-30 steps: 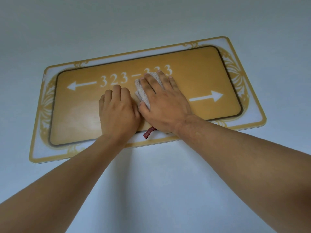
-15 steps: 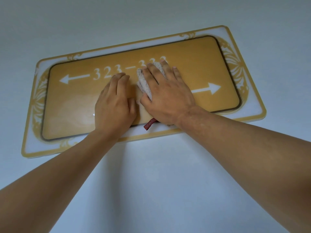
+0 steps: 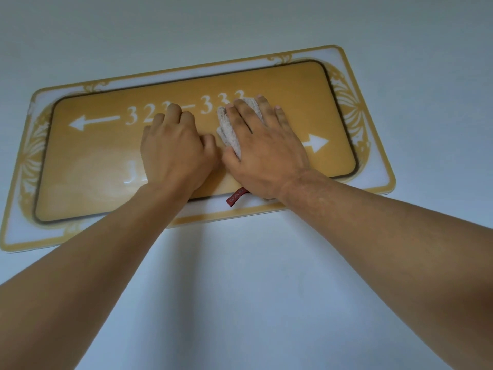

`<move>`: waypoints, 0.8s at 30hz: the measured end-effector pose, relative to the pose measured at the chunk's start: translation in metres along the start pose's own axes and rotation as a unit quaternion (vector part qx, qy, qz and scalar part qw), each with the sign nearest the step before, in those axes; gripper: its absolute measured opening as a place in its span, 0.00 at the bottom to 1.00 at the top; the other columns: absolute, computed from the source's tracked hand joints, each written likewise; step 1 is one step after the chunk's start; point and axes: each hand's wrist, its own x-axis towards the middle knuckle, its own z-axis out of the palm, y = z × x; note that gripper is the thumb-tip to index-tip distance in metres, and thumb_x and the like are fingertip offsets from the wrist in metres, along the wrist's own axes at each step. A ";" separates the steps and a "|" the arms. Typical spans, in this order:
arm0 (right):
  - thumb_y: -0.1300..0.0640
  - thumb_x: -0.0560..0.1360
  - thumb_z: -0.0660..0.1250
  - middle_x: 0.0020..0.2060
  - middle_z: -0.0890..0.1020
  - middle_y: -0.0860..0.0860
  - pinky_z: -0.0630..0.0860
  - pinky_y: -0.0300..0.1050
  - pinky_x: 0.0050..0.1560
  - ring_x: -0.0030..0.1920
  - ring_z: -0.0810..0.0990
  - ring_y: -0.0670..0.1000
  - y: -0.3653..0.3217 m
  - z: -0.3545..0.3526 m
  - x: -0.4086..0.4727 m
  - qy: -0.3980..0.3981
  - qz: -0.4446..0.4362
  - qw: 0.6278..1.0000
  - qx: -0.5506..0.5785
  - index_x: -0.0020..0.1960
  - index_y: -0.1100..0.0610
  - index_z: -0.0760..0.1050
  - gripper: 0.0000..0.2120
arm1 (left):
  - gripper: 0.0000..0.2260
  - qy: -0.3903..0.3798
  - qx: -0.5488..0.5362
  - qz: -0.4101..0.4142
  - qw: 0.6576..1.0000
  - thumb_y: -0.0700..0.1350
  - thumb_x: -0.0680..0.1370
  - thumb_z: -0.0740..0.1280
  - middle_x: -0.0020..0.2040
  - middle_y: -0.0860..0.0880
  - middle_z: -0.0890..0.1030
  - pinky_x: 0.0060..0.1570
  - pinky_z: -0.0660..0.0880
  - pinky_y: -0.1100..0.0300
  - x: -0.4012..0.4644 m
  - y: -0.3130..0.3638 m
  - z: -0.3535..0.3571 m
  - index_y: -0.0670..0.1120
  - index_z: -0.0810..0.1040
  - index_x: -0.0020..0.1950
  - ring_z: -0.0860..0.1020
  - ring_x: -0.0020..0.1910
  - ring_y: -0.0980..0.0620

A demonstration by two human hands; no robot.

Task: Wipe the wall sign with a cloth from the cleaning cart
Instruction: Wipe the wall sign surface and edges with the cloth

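Overhead, on the wall: the sign point(image 3: 186, 145) is hanging tilted in the view, its left end lower than its right.
Sign face: an amber panel with a dark rounded outline is sitting inside a white border that is carrying gold scrollwork at the corners and ends.
Lettering: white digits "323" and "333" with a dash between them are running along the upper part; a white left arrow point(image 3: 93, 122) is pointing outward near the left end and a white right arrow point(image 3: 316, 143) near the right end.
Right hand point(image 3: 262, 153): it is lying flat on the panel with the fingers straight and slightly spread, pressing the cloth against the sign; the fingertips are covering the last digit.
Cloth point(image 3: 229, 132): pale grey and folded, it is showing at the thumb side of the right hand and between its fingers, touching the amber panel near its middle.
Red tag point(image 3: 236, 198): it is sticking out from under the heel of the right hand, lying over the lower white border.
Left hand point(image 3: 177, 153): it is resting on the panel just beside the right hand, fingers bent at the knuckles, holding nothing, partly hiding the "323".
Wall point(image 3: 240, 289): plain pale blue-grey, it is surrounding the sign on all sides.
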 end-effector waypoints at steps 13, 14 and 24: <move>0.43 0.77 0.47 0.79 0.56 0.50 0.49 0.60 0.77 0.79 0.49 0.58 0.028 -0.004 -0.007 0.007 0.015 1.000 0.002 0.80 0.54 0.52 0.33 | 0.15 -0.006 0.052 -0.011 0.999 0.48 0.74 0.60 0.47 0.38 0.75 0.38 0.65 0.50 0.007 0.017 0.001 0.36 0.75 0.43 0.73 0.46 0.37; 0.43 0.77 0.47 0.79 0.56 0.50 0.49 0.60 0.77 0.79 0.49 0.58 0.031 -0.004 -0.008 0.008 0.019 1.000 0.002 0.80 0.54 0.52 0.33 | 0.14 -0.003 0.052 -0.010 0.999 0.48 0.75 0.60 0.47 0.38 0.75 0.37 0.63 0.51 0.007 0.016 0.000 0.37 0.75 0.44 0.73 0.45 0.37; 0.42 0.78 0.47 0.79 0.55 0.50 0.50 0.60 0.77 0.79 0.49 0.58 0.045 -0.009 -0.013 0.004 0.027 1.000 -0.001 0.80 0.54 0.52 0.33 | 0.17 -0.012 0.019 -0.026 0.999 0.50 0.77 0.55 0.53 0.34 0.72 0.48 0.72 0.43 -0.019 0.028 0.006 0.37 0.73 0.53 0.73 0.48 0.34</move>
